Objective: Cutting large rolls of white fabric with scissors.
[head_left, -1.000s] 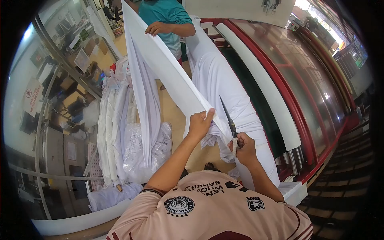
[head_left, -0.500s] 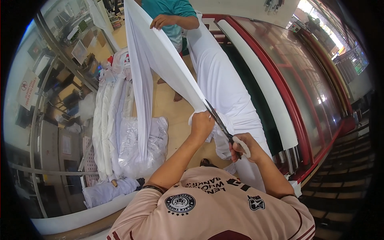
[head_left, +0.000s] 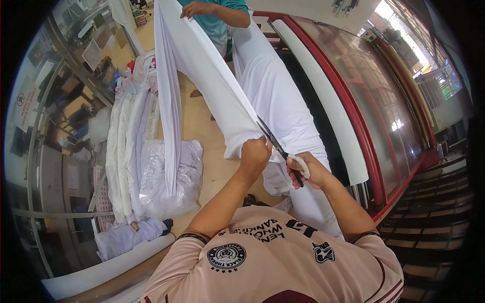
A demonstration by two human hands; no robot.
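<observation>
A long white cloth [head_left: 209, 65] is stretched away from me toward a co-worker, whose hand [head_left: 198, 9] grips its far end. My left hand [head_left: 255, 155] is closed in a fist on the cloth's near edge. In my right hand [head_left: 314, 170] is a pair of large dark scissors [head_left: 275, 141]. Pale wrapping covers part of their handle. The blades lie against the cloth edge just right of my left fist, pointing at the co-worker. More white cloth [head_left: 283, 91] hangs in folds to the right of the blades.
White fabric rolls [head_left: 121, 151] and a plastic-wrapped bundle [head_left: 169, 177] lie on the floor at left, near a glass partition [head_left: 48, 121]. A red-framed machine [head_left: 353, 116] with a long white roller [head_left: 323, 96] stands at right. A bluish-white roll [head_left: 126, 240] lies near left.
The scissors are slightly farther along the cloth, and their handles sit closer together. My left fist still grips the edge. The co-worker's hand appears higher and farther left as the view shifts.
</observation>
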